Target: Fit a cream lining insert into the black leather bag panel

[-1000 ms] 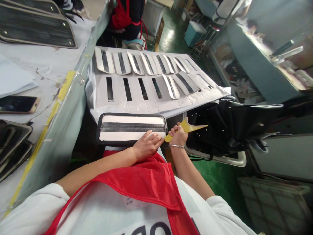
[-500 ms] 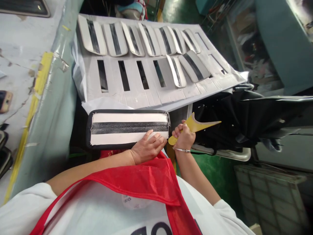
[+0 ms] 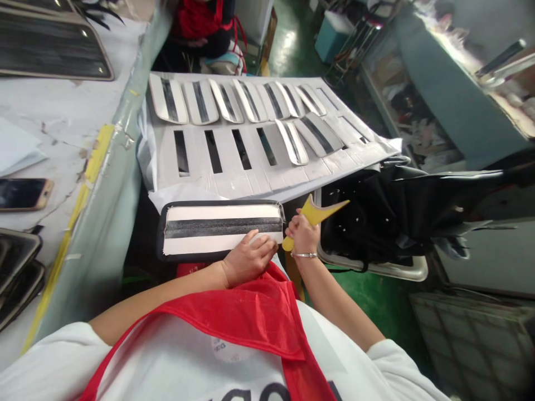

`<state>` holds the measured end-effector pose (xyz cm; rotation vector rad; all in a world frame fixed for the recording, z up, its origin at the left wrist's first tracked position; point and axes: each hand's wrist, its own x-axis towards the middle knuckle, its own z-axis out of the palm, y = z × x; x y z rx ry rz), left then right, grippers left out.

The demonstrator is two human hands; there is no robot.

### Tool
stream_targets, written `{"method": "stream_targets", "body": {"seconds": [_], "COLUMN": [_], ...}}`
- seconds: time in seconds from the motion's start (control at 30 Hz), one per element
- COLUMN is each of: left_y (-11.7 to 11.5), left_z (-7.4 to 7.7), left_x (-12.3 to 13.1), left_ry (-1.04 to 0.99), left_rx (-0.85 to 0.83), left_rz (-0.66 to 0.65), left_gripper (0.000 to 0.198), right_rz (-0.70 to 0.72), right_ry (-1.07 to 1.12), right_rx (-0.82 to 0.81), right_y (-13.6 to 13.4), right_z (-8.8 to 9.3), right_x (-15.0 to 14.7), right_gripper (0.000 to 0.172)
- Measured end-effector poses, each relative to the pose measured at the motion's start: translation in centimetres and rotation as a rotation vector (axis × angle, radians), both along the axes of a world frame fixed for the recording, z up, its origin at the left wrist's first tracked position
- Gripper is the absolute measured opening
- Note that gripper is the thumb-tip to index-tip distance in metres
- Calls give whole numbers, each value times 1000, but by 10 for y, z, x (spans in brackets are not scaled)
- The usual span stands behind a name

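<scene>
In front of my body lies a long rounded panel (image 3: 200, 213), with a black edge folded over a white back and a dark strip along its middle. My left hand (image 3: 249, 253) grips its lower right corner, fingers bent over the white face; the thumb is hard to make out. Just beyond the panel's right end, my right hand (image 3: 304, 233) is closed around a yellow flat tool (image 3: 320, 213) with a wide, curved-in blade ending in two points. The tool's rounded butt shows below the fist. What supports the panel underneath is hidden.
A slotted white board (image 3: 192, 184) holds several similar white panels (image 3: 203, 103) beyond my hands. Black sheet material (image 3: 376, 217) hangs at the right. A worktable at the left bears a phone (image 3: 25, 194) and stacked dark panels (image 3: 19, 273). A person in red (image 3: 198, 19) is behind the board.
The view has tilted up, showing more of the background. My right hand and the yellow tool have shifted slightly left, nearer the panel's end. My left hand keeps its place on the corner.
</scene>
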<state>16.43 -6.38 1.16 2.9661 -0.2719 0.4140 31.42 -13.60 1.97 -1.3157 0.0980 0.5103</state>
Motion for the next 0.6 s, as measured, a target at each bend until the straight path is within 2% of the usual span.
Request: {"method": "stream_targets", "body": {"seconds": [0.1,0.27,0.53,0.6], "left_y": [1,1,3,4], "left_z": [-1,2,2,2], "left_x": [-6,-6,-2,-1], "left_ry": [-12,11,8,20], "left_rx": [-17,-33,-38,-51], "left_rz": [-4,-6,-11,-14], "left_gripper": [36,37,37,38], "right_rz": [-45,-102,-139,-101], "right_ry": [15,-20,-32,-94], "right_rx": [103,119,-36,-115], "right_y": [-12,-15,1,6], "right_z": [-6,-15,-10,-6], "right_x": [-6,-12,-10,-16], "right_gripper": [28,28,21,22]}}
